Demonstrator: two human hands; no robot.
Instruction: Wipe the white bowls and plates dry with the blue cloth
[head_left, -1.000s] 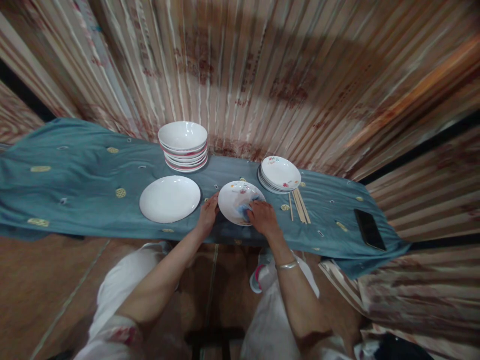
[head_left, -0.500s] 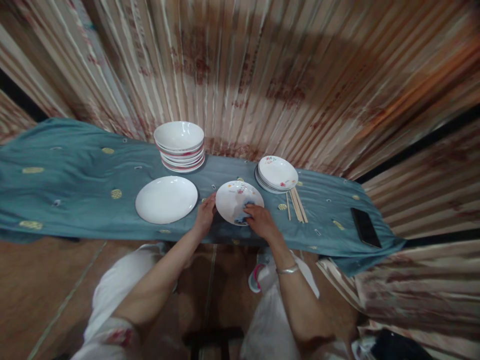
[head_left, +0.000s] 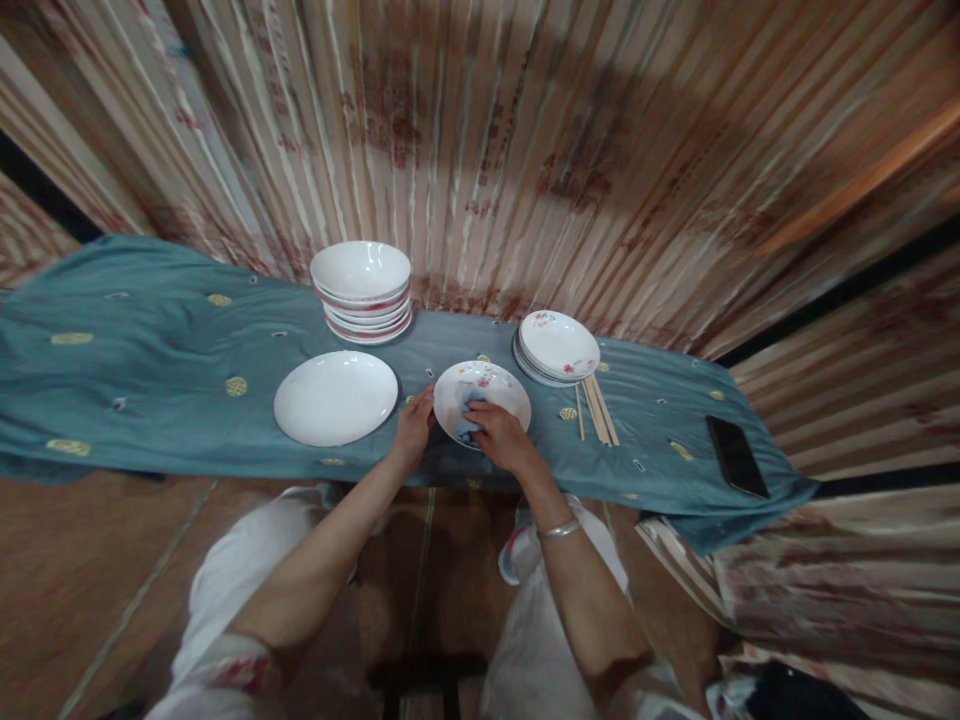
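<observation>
A white plate with small flowers (head_left: 499,384) lies on the table in front of me. My left hand (head_left: 414,425) grips its left rim, thumb at the edge and fingers partly hidden. Pressed onto the plate's surface is a blue-grey cloth (head_left: 466,415), bunched under the fingers of my right hand (head_left: 501,436). To the left, close to my left hand, a larger plain white oval plate (head_left: 336,398) lies flat. A stack of flowered plates (head_left: 559,343) stands behind and to the right of my right hand.
A tall stack of white bowls (head_left: 361,275) stands at the back left. Wooden chopsticks (head_left: 598,410) lie beside the flowered stack, and a black phone (head_left: 736,456) is near the right end. A green patterned cloth (head_left: 172,370) covers the table; a curtain (head_left: 465,150) hangs behind.
My right hand has slid the cloth leftward across the flowered plate, from its right part to its left-middle. My left hand stays at the rim.
</observation>
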